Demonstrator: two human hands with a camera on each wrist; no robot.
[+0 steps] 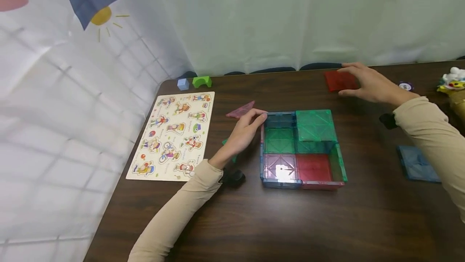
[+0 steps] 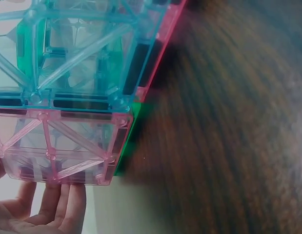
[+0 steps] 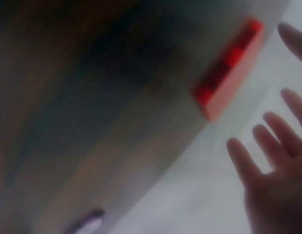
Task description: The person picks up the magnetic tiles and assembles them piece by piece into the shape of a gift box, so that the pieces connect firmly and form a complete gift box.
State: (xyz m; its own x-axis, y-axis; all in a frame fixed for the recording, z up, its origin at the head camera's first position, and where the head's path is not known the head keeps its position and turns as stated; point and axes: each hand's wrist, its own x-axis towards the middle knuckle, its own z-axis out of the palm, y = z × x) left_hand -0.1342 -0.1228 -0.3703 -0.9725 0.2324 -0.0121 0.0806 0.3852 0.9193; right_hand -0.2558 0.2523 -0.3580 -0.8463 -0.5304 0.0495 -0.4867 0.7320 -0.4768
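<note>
The tile box [image 1: 301,149] sits against your flat left hand [image 1: 243,135]; your spread right hand [image 1: 367,82] reaches over the red tile [image 1: 339,80]. Bumping the walls could collapse them.

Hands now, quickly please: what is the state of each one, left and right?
Left hand: open, straight fingertips touching the magnetic tile box at its far left corner.
Right hand: open, fingers spread at the red tile, not gripping it.
</note>
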